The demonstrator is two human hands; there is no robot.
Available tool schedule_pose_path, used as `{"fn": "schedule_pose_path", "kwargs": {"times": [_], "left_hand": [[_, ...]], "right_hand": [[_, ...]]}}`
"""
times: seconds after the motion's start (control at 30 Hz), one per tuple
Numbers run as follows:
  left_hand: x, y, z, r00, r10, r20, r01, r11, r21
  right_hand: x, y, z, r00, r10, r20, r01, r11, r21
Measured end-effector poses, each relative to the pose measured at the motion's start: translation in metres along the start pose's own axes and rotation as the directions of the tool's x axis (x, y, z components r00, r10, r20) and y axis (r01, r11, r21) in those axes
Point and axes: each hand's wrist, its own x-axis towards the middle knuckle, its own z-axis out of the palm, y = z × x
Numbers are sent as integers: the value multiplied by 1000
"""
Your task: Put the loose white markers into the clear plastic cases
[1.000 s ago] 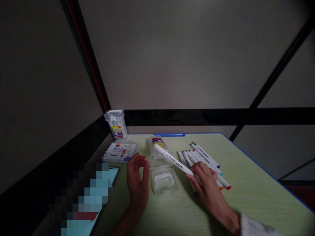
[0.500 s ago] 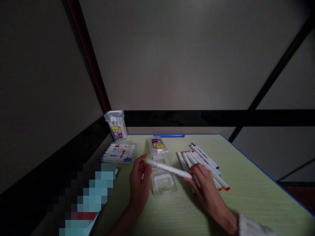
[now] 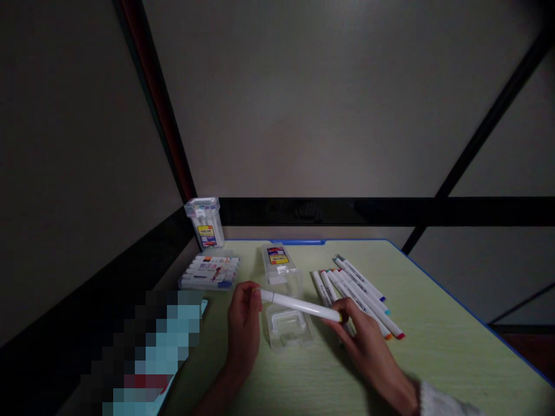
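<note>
A white marker [image 3: 301, 305] spans the space between my two hands, tilted slightly down to the right. My left hand [image 3: 245, 312] pinches its left end, and the fingers cover that tip. Around the right end, where a dark yellowish tip shows, the fingers of my right hand [image 3: 358, 332] are closed. Below the marker lies a clear plastic lid [image 3: 289, 329]. Behind it, a clear plastic case [image 3: 277, 263] with a yellow label rests on its side. Several white markers [image 3: 359, 289] with coloured ends lie fanned out beyond my right hand, which partly hides them.
At the back left stands a clear box of markers [image 3: 206, 225]. In front of it lies a flat pack of markers [image 3: 211, 270]. A pixelated light-blue object [image 3: 167, 346] occupies the left side. The table [image 3: 455, 346] has a blue edge, with walls behind and left.
My left fingers have closed over the marker's left tip, where a yellow end showed before. My right fingers have shifted, uncovering the marker's right end. The view has tilted slightly.
</note>
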Motion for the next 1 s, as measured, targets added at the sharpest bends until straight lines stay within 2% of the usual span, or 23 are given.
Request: {"fn": "schedule_pose_path", "kwargs": {"times": [0.13,0.4,0.8,1.0], "left_hand": [[0,2,-1,1000,-2,0,2,1000,24],[-1,4,-1,1000,-11,5,10,998,55],[2,5,-1,997,-58,-48,60,997,41],[0,6,-2,996,-72,-53,74,997,25]], "right_hand": [[0,-4,-1,999,-13,-30,14,999,39],[3,-8,-4,995,-38,-91,38,999,-8],[5,-10,-5,988,-152,-20,147,978,-149],[5,-11,-5,991,-133,15,134,970,-203]]}}
